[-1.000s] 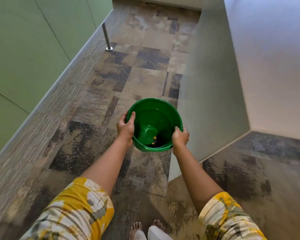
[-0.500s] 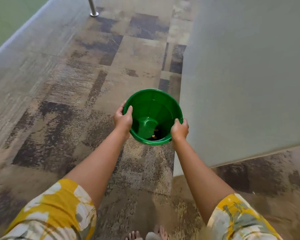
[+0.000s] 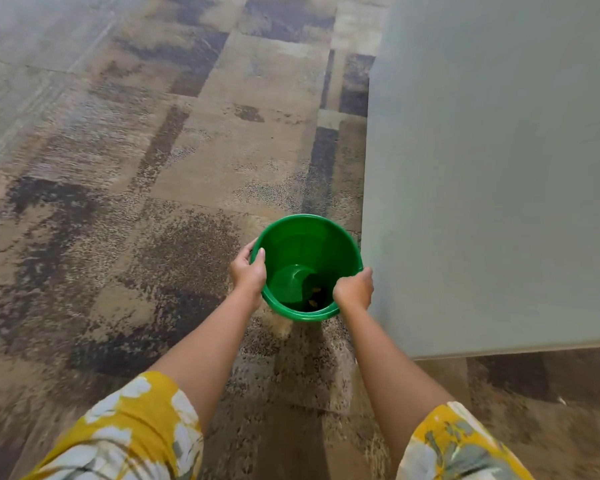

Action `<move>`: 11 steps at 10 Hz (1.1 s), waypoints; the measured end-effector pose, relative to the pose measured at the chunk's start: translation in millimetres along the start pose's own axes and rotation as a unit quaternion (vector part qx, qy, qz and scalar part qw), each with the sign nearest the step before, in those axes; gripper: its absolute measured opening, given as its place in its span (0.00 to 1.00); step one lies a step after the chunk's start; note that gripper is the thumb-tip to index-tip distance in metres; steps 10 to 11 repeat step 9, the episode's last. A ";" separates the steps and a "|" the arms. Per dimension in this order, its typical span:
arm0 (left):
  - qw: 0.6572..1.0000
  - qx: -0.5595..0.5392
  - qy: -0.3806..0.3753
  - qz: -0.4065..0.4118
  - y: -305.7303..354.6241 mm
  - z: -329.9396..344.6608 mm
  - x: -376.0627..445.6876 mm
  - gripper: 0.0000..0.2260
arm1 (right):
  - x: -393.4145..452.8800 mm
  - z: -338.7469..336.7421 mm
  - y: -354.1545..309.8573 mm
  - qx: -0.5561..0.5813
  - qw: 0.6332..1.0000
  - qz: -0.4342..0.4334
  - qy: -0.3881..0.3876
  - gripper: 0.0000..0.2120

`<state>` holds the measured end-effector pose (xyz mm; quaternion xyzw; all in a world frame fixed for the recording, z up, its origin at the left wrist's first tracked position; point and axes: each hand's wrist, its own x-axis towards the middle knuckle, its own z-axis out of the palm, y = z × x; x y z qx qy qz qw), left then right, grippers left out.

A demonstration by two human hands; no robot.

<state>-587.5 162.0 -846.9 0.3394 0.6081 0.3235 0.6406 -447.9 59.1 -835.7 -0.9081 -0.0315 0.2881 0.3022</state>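
Both hands on the green bucket (image 3: pixel 293 249), held over the patterned carpet (image 3: pixel 187 161) just left of the grey wall (image 3: pixel 492 168). Left hand (image 3: pixel 248 273) grips the left rim, right hand (image 3: pixel 354 289) clamps the near-right rim, fingers curled tight.

The light is soft and even, fairly bright, with no hard glare. A faint shadow lies on the carpet (image 3: pixel 305 341) just under the green bucket (image 3: pixel 302 244), whose inside gleams mildly. The far left of the floor and the near sleeves (image 3: pixel 129 427) look smeared and blurred, and the wide lens bends the pale wall (image 3: pixel 499 168) on the right.
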 end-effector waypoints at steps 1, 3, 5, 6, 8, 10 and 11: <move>1.000 0.023 -0.017 0.011 -26.7 9.3 16.6 0.13 | 19.1 10.7 9.3 -0.089 0.996 -0.001 0.022 0.25; 0.999 0.013 -0.029 0.018 -31.8 15.0 25.5 0.14 | 22.1 23.6 14.1 -0.133 0.986 -0.074 0.070 0.31; 0.996 0.067 -0.060 -0.011 -30.3 17.6 14.2 0.16 | 16.2 15.3 13.0 -0.167 0.982 -0.054 0.067 0.34; 0.989 0.126 -0.078 -0.023 -22.9 17.8 7.0 0.20 | 13.6 3.6 8.7 -0.212 0.974 -0.068 0.041 0.40; 0.949 0.300 -0.096 0.011 5.2 19.6 -25.4 0.24 | -23.9 -26.0 -12.7 -0.216 0.971 -0.105 0.019 0.39; 0.927 0.357 -0.089 0.072 37.3 23.1 -54.7 0.23 | -54.0 -41.6 -28.6 -0.210 0.965 -0.156 0.024 0.32; 0.927 0.357 -0.089 0.072 37.3 23.1 -54.7 0.23 | -54.0 -41.6 -28.6 -0.210 0.965 -0.156 0.024 0.32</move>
